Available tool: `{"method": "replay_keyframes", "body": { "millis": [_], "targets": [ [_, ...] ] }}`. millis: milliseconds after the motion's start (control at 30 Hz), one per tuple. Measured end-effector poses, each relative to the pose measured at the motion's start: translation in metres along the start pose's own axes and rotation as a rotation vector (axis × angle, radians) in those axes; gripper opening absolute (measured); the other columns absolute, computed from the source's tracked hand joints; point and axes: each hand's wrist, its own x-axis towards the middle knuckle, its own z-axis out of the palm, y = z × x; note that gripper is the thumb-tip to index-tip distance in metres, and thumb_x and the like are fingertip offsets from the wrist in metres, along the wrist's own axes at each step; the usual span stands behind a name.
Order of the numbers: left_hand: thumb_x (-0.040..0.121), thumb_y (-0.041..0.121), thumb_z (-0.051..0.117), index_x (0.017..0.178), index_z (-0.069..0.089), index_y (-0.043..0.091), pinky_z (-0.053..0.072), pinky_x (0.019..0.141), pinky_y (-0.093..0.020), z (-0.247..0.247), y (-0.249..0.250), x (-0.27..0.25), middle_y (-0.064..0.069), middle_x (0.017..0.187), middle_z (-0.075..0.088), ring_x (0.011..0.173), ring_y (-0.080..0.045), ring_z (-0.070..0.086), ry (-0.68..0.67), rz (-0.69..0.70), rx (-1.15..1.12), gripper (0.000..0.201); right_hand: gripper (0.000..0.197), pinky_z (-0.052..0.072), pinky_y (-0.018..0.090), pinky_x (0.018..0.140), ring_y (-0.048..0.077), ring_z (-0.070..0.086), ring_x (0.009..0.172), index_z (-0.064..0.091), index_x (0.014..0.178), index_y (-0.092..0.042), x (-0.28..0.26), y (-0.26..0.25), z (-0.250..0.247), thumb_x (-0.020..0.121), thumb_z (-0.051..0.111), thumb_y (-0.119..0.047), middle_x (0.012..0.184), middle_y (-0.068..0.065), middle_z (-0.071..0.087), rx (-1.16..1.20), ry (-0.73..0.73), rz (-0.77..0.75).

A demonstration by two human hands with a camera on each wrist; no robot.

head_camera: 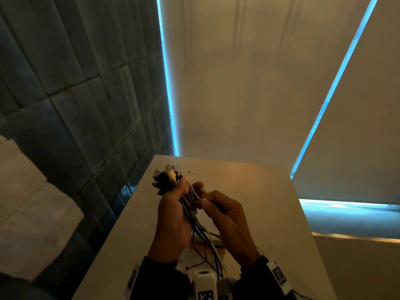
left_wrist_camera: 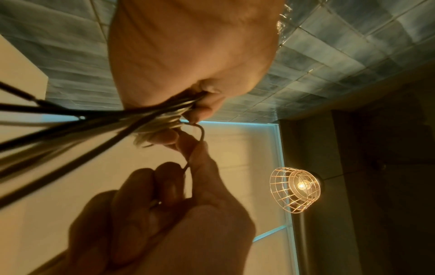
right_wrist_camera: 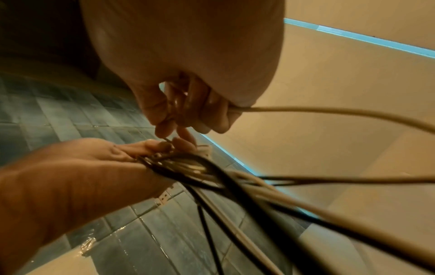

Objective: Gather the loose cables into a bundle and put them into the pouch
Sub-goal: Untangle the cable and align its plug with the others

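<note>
My left hand (head_camera: 173,211) is raised over the white table (head_camera: 266,198) and grips a bundle of black and white cables (head_camera: 190,213). Their plugs (head_camera: 170,175) fan out above the fist, and the loose ends trail down to the table. In the left wrist view its fingers (left_wrist_camera: 208,109) curl round the bundle (left_wrist_camera: 153,115). My right hand (head_camera: 225,215) is close beside it and pinches a thin wire (left_wrist_camera: 201,133) at the bundle. It also holds a white cable (right_wrist_camera: 306,111) under its curled fingers (right_wrist_camera: 212,115). An olive flat thing (head_camera: 217,243) lies under the cables, mostly hidden.
A dark tiled wall (head_camera: 75,83) runs along the table's left side. Pale blinds edged with blue light (head_camera: 249,83) stand behind it. A wire-caged lamp (left_wrist_camera: 296,188) glows off to one side. A white marked device (head_camera: 204,284) sits at the near edge between my wrists.
</note>
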Motion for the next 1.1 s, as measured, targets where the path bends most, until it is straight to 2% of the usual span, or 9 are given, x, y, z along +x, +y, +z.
{"method": "replay_keyframes", "body": {
  "millis": [133,233,333,500,667,733,833,1000,1100],
  "targets": [
    [0.099,0.025,0.040,0.070,0.044,0.012,0.049,0.068,-0.032,-0.002,0.003,0.001,-0.010,0.074,0.059,0.067,-0.021,0.057,-0.072,0.048,-0.120,0.033,0.021,0.038,0.010,0.060,0.001,0.050,0.061,0.063,0.072,-0.005,-0.003,0.013,-0.005,0.092,0.056,-0.002,0.065,-0.008,0.056,0.019,-0.054,0.118],
    [0.099,0.024,0.040,0.070,0.041,0.012,0.045,0.068,-0.030,-0.004,0.002,0.004,-0.009,0.072,0.053,0.064,-0.019,0.053,-0.090,0.086,-0.174,0.031,0.023,0.041,0.012,0.062,0.003,0.054,0.062,0.064,0.068,-0.007,-0.005,0.025,-0.011,0.089,0.057,0.000,0.063,-0.006,0.058,0.019,-0.081,0.229],
    [0.099,0.023,0.039,0.068,0.041,0.013,0.041,0.062,-0.028,-0.006,-0.001,0.005,-0.006,0.068,0.051,0.056,-0.015,0.047,-0.097,0.104,-0.148,0.033,0.021,0.040,0.011,0.060,0.002,0.054,0.059,0.063,0.068,-0.001,-0.007,0.036,-0.016,0.089,0.057,-0.002,0.065,-0.001,0.059,0.006,-0.095,0.297],
    [0.099,0.022,0.039,0.066,0.041,0.015,0.034,0.047,-0.023,-0.005,-0.005,0.006,-0.001,0.063,0.041,0.046,-0.010,0.034,-0.106,0.106,-0.099,0.034,0.026,0.035,0.007,0.052,-0.003,0.045,0.047,0.059,0.065,-0.006,-0.009,0.046,-0.018,0.091,0.058,-0.007,0.052,-0.012,0.052,0.031,-0.095,0.386],
    [0.099,0.023,0.039,0.065,0.043,0.016,0.028,0.048,-0.024,-0.007,-0.001,0.004,0.000,0.061,0.038,0.045,-0.009,0.030,-0.120,0.104,-0.093,0.035,0.029,0.045,0.021,0.063,0.008,0.052,0.062,0.060,0.061,-0.012,-0.018,0.073,-0.020,0.090,0.060,-0.011,0.061,-0.004,0.054,0.016,-0.061,0.512],
    [0.099,0.023,0.039,0.064,0.043,0.016,0.027,0.047,-0.024,-0.007,-0.002,0.003,0.000,0.061,0.038,0.045,-0.009,0.030,-0.119,0.101,-0.087,0.036,0.030,0.046,0.019,0.060,0.009,0.053,0.060,0.059,0.059,-0.012,-0.019,0.080,-0.021,0.089,0.059,-0.008,0.061,-0.002,0.054,0.004,-0.049,0.540],
    [0.100,0.022,0.039,0.061,0.045,0.017,0.027,0.045,-0.022,-0.007,-0.001,0.002,0.001,0.060,0.039,0.043,-0.008,0.029,-0.126,0.092,-0.085,0.039,0.032,0.050,0.022,0.066,0.010,0.056,0.062,0.060,0.058,-0.013,-0.021,0.086,-0.020,0.089,0.058,-0.005,0.062,-0.001,0.057,0.034,-0.047,0.574],
    [0.099,0.022,0.039,0.064,0.043,0.016,0.027,0.043,-0.020,-0.006,0.003,-0.001,0.001,0.058,0.042,0.040,-0.006,0.027,-0.135,0.104,-0.063,0.036,0.024,0.044,0.013,0.055,0.005,0.055,0.055,0.060,0.063,0.001,-0.031,0.106,-0.025,0.087,0.059,-0.001,0.058,0.000,0.054,-0.016,-0.004,0.617],
    [0.098,0.023,0.041,0.066,0.042,0.014,0.027,0.043,-0.020,-0.008,0.002,0.000,0.001,0.059,0.042,0.040,-0.006,0.028,-0.120,0.093,-0.034,0.033,0.029,0.042,0.019,0.059,0.008,0.051,0.060,0.063,0.053,-0.014,-0.040,0.125,-0.031,0.082,0.068,-0.014,0.057,-0.002,0.056,-0.176,-0.011,0.646]
  ]
}}
